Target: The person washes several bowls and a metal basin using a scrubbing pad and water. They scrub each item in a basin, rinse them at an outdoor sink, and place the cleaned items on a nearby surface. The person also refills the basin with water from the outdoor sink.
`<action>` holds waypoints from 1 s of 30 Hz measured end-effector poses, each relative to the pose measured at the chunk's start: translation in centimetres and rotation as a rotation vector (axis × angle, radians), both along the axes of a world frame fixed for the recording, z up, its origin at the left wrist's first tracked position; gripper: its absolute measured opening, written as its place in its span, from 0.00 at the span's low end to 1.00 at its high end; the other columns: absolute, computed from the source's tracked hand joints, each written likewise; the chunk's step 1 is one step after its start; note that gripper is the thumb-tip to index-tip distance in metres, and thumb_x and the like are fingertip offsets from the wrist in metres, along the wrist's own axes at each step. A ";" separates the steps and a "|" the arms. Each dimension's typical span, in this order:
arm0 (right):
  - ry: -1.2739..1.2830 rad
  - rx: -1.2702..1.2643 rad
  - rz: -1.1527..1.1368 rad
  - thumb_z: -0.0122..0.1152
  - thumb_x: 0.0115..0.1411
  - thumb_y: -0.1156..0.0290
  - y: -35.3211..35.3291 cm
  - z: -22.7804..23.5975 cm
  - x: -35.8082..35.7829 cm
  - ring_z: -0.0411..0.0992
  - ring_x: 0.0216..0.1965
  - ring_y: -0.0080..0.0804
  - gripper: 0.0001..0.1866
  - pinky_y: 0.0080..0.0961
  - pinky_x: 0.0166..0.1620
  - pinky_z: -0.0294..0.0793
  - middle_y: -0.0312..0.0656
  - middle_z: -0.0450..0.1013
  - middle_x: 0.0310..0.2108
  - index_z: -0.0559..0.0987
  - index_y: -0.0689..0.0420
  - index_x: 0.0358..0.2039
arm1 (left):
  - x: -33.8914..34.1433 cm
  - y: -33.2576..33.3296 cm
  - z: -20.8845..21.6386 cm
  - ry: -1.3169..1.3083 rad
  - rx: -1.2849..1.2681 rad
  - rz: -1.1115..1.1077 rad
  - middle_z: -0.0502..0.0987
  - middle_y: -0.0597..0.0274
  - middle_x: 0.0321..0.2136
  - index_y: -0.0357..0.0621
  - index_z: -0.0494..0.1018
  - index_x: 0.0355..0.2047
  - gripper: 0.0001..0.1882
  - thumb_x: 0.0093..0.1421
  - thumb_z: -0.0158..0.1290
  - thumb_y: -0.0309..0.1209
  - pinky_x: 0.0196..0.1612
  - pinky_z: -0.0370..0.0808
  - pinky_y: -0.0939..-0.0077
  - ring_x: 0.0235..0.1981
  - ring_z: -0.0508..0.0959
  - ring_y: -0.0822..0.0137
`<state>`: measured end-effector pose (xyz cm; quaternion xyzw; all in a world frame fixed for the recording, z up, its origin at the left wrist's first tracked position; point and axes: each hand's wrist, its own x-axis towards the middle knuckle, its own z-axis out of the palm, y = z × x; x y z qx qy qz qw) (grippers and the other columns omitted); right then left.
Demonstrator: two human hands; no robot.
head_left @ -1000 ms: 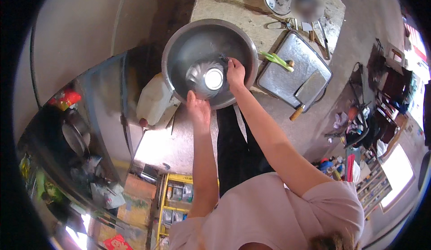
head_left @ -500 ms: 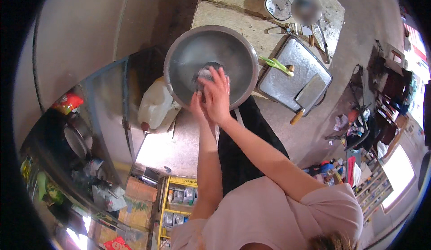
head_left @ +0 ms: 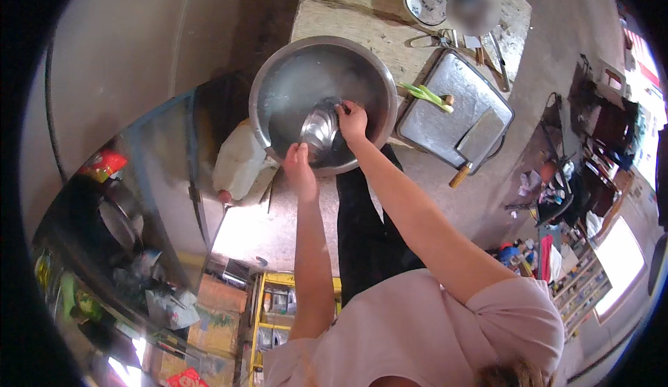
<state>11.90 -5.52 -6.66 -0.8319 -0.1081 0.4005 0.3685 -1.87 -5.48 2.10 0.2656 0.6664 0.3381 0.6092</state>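
Observation:
A wide steel basin (head_left: pixel 262 74) with cloudy water in it sits at the near edge of the wooden table. Inside it, a shiny rounded metal bowl (head_left: pixel 320 128) is tilted between my hands. My left hand (head_left: pixel 300 170) pinches the bowl's near left edge, the thumb and fingers closed. On the bowl's right side my right hand (head_left: pixel 353 119) is curled, gripping its rim. A small dark patch shows by the right fingertips; what it is I cannot make out.
Right of the basin lies a metal tray (head_left: pixel 452 88) with green stalks (head_left: pixel 426 96) and a cleaver (head_left: pixel 479 140), its handle overhanging the near edge. Tongs, a patterned bowl (head_left: pixel 426 6) and a blurred round thing stand behind. A whitish plastic jug (head_left: pixel 238 161) is left of the basin.
My hands were close together, the right spread over a dark and shiny thing. Now they have moved apart to opposite sides of the bowl, which shows much more of its shiny surface.

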 end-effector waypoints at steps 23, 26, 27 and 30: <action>1.420 0.319 -0.617 0.35 0.65 0.57 -0.7 8.9 4.1 0.66 0.49 0.35 0.21 0.36 0.54 0.63 0.41 0.69 0.47 0.70 0.57 0.46 | 2.1 1.1 1.9 -0.745 0.120 0.025 0.67 0.59 0.52 0.40 0.65 0.49 0.21 0.60 0.49 0.41 0.58 0.58 0.61 0.54 0.65 0.62; 1.442 0.329 -0.742 0.35 0.65 0.58 -1.9 8.3 2.9 0.67 0.48 0.35 0.20 0.37 0.52 0.64 0.42 0.68 0.47 0.70 0.59 0.46 | 3.8 0.4 1.7 -0.833 -0.029 0.312 0.65 0.60 0.54 0.41 0.64 0.51 0.24 0.61 0.47 0.44 0.60 0.52 0.58 0.56 0.62 0.61; 1.370 0.274 -0.784 0.36 0.65 0.60 -2.2 7.1 2.7 0.68 0.46 0.33 0.20 0.34 0.51 0.66 0.42 0.70 0.45 0.70 0.61 0.46 | 4.5 0.2 1.8 -0.830 -0.086 0.380 0.62 0.60 0.56 0.42 0.62 0.54 0.27 0.60 0.46 0.47 0.62 0.49 0.58 0.58 0.58 0.61; 1.126 0.071 -0.702 0.38 0.65 0.62 -1.0 8.6 3.7 0.70 0.41 0.32 0.18 0.29 0.47 0.67 0.41 0.72 0.40 0.72 0.61 0.43 | 4.8 -1.1 1.3 -0.747 -0.282 0.570 0.61 0.60 0.57 0.43 0.60 0.55 0.29 0.60 0.45 0.48 0.63 0.48 0.58 0.58 0.58 0.60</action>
